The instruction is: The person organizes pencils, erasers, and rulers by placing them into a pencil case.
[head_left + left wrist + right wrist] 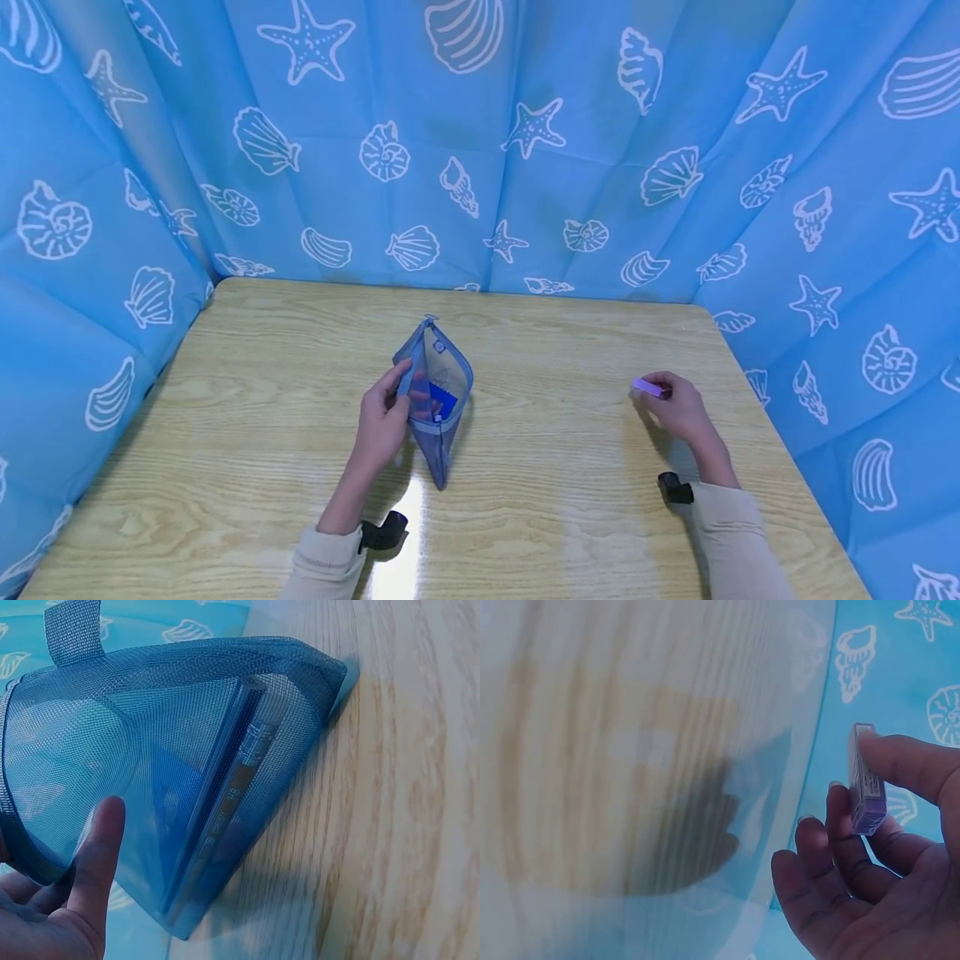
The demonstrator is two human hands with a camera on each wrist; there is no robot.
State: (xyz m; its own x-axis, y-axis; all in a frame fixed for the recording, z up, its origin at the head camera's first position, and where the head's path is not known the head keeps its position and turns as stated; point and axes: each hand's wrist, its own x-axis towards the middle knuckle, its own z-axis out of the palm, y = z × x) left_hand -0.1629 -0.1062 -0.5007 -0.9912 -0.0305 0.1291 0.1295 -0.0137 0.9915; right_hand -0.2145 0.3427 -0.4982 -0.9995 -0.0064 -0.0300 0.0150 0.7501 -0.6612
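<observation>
A blue mesh zip pouch (437, 454) stands unzipped on the table left of centre, its mouth spread wide. My left hand (381, 429) pinches the near-left rim between thumb and fingers. Through the mesh in the left wrist view I see a pencil (234, 787) with printing on it, a dark blue stick (210, 784) beside it, and a flat blue piece (174, 795). Well to the right, my right hand (684, 410) holds a small purple box-shaped item (868, 784) with a printed label, pinched between thumb and fingers just above the table. Its exact kind is unclear.
The wooden table (540, 467) has rounded far corners. A blue curtain (465, 125) with white shells and starfish hangs behind it and along both sides. Each wrist carries a black camera, one (384, 531) at the left sleeve and one (675, 488) at the right.
</observation>
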